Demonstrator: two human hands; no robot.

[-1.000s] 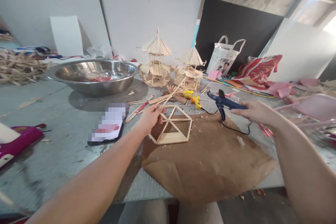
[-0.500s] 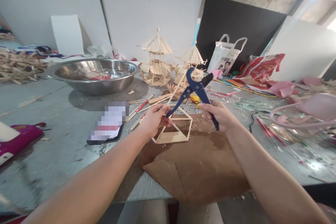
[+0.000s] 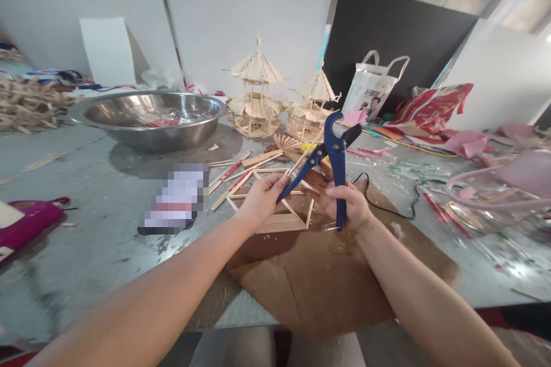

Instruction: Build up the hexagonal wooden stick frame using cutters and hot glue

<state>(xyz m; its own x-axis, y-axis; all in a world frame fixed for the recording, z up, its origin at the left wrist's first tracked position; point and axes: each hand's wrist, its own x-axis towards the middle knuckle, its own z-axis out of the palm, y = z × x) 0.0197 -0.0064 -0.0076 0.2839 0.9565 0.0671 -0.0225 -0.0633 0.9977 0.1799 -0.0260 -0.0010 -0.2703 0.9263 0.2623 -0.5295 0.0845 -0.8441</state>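
My right hand (image 3: 355, 209) is wrapped around one handle of a blue pipe cutter (image 3: 338, 166), its hooked jaw pointing up and its handles spread apart. My left hand (image 3: 262, 200) is closed, with its fingertips pinching thin wooden sticks (image 3: 306, 156) that slant up to the right. The cutter's other handle ends at the left fingertips; whether they grip it is hard to tell. Beneath both hands, a flat frame of glued wooden sticks (image 3: 282, 222) lies on a sheet of brown cardboard (image 3: 301, 275), partly hidden by the left hand.
Two stick-built pagoda models (image 3: 257, 77) stand at the back. To the left are a steel basin (image 3: 163, 140), a phone (image 3: 174, 200) and a magenta glue gun (image 3: 37, 218). Loose sticks (image 3: 232, 186) lie beyond the frame. Plastic wrappers (image 3: 456, 223) and a white bag (image 3: 368, 92) are at right.
The cutter has turned more upright and shifted slightly right and down with my right hand. My left hand has moved a little right, its sticks now beside the cutter. The cardboard has shifted right.
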